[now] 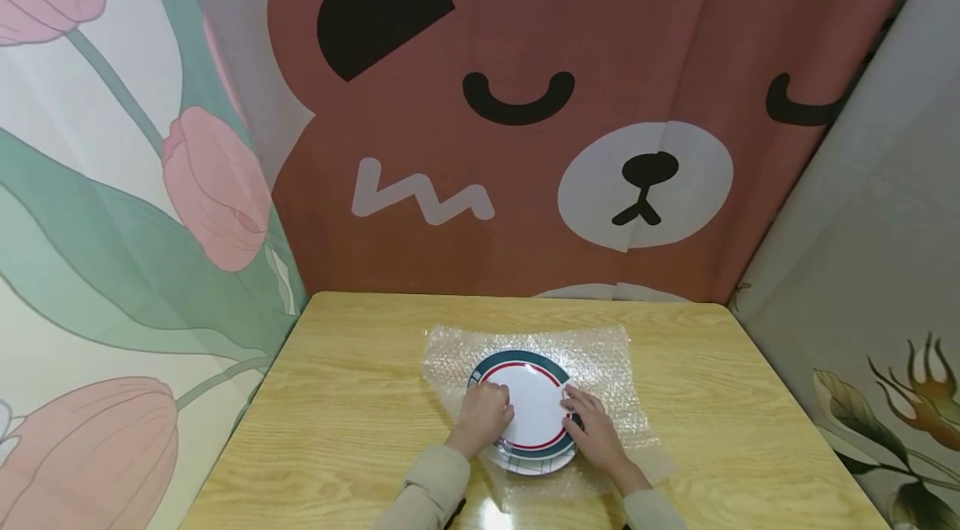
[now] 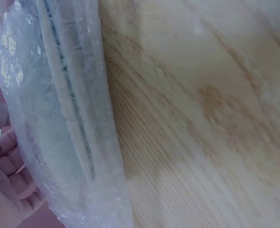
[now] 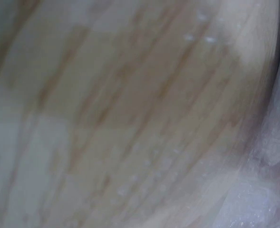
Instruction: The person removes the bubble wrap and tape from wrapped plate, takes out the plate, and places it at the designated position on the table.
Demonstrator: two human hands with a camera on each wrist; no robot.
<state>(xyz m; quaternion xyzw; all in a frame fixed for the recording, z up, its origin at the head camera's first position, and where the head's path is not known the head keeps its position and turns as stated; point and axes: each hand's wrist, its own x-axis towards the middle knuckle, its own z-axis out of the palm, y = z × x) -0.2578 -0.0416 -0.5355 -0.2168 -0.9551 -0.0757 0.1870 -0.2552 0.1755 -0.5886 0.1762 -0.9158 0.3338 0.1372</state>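
Hands: left hand point(image 1: 486, 412), fingers bent, at the left side of the upper plate point(image 1: 536, 409), whether pinching anything cannot be told; right hand point(image 1: 594, 426), fingers spread and relaxed, touching the right rim. White inside a red ring and teal border, the upper plate bears pale marks at upper left, too small to read. Below it shows the edge of a lower plate point(image 1: 536, 467), lined. Both lie on bubble wrap point(image 1: 600, 347) over the desk point(image 1: 360, 363). Behind hangs a bear-printed drape point(image 1: 525, 197).
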